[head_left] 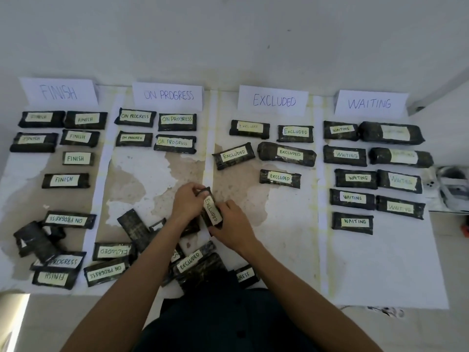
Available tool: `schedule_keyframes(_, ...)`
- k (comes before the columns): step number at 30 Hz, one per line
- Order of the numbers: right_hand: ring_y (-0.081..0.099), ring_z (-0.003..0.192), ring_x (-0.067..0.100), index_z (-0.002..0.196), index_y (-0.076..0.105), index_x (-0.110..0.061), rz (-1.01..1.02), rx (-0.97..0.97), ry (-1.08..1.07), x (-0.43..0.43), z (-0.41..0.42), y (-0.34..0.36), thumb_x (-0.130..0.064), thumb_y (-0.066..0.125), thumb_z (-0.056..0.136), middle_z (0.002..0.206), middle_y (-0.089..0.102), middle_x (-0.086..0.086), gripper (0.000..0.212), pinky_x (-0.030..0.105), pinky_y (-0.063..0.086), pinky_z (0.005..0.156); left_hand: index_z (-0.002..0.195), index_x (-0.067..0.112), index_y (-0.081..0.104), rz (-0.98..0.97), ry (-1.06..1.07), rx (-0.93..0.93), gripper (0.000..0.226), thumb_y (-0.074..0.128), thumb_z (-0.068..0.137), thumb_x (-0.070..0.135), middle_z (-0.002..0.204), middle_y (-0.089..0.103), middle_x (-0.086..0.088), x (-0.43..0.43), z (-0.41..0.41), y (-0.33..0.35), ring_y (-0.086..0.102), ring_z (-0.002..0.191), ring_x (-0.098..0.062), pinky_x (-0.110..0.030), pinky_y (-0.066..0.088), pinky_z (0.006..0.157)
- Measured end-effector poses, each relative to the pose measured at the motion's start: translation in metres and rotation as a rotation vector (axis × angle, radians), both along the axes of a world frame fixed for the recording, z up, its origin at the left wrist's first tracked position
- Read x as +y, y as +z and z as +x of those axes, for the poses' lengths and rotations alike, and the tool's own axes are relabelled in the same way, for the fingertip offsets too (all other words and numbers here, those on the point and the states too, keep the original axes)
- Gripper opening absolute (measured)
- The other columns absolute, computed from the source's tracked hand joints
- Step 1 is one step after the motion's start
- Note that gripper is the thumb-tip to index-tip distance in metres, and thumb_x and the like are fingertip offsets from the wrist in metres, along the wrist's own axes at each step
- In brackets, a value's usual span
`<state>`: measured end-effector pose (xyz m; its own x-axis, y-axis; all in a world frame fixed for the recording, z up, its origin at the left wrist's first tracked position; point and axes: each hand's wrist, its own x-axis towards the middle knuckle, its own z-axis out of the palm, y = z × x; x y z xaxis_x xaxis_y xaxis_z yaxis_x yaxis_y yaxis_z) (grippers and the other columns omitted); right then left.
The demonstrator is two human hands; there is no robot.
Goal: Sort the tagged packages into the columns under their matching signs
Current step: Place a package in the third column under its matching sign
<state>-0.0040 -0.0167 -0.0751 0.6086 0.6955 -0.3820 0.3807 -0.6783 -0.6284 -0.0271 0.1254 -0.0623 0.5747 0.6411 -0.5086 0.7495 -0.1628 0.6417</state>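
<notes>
White-papered bench [380,262]. Left hand [186,201] and right hand [232,222] both curl fingers round one EXCLUDED package [212,209] mid-bench, tag up so I can read it; EXCLUDED sign [273,100] at 1 o'clock, unsorted heap [76,250] at 7.

The worn white surface [380,270] carries 4 columns: 6 FINISH packages [75,158], 4 ON PROGRESS packages [177,121], 5 EXCLUDED packages [280,178], 9 WAITING packages [352,222], plus an unsorted heap [63,262] near-left.
</notes>
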Motion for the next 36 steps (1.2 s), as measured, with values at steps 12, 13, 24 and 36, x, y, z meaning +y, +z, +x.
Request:
schedule_keyframes(12, 0.045, 0.111, 0.030, 0.127, 0.048, -0.017, -0.169, -0.302, 0.116, 0.012, 0.101, 0.004, -0.016, 0.067, 0.077, 0.125, 0.051, 0.010, 0.054, 0.040, 0.039, 0.092, 0.110, 0.009, 0.056, -0.264, 0.242, -0.145, 0.020, 0.057, 0.090, 0.009, 0.102, 0.063, -0.010, 0.004, 0.049, -0.023, 0.061, 0.095, -0.022, -0.034, 0.053, 0.081)
schedule_keyframes(13, 0.044, 0.113, 0.030, 0.128, 0.047, -0.017, -0.186, -0.307, 0.137, 0.013, 0.109, 0.003, -0.015, 0.067, 0.077, 0.127, 0.050, 0.010, 0.055, 0.040, 0.038, 0.094, 0.111, 0.010, 0.057, -0.199, 0.206, -0.115, 0.022, 0.058, 0.089, 0.011, 0.099, 0.063, -0.007, 0.003, 0.053, -0.024, 0.060, 0.091, -0.019, -0.030, 0.050, 0.078)
schedule_keyframes(24, 0.039, 0.122, 0.036, 0.121, 0.055, -0.011, -0.163, -0.375, 0.241, 0.002, 0.129, -0.003, 0.000, 0.061, 0.077, 0.127, 0.050, 0.014, 0.045, 0.044, 0.037, 0.093, 0.122, 0.005, 0.052, 0.122, -0.210, 0.004, 0.038, 0.058, 0.085, 0.011, 0.109, 0.050, -0.017, -0.004, 0.063, -0.038, 0.052, 0.099, -0.029, -0.036, 0.044, 0.084)
schedule_keyframes(36, 0.044, 0.117, 0.030, 0.126, 0.054, -0.014, -0.145, -0.301, 0.249, -0.022, 0.099, 0.015, -0.005, 0.060, 0.080, 0.128, 0.050, 0.010, 0.047, 0.042, 0.040, 0.097, 0.123, 0.009, 0.053, 0.175, -0.392, -0.083, 0.037, 0.058, 0.086, 0.014, 0.114, 0.049, -0.016, -0.002, 0.031, -0.020, 0.055, 0.101, -0.030, -0.040, 0.049, 0.085)
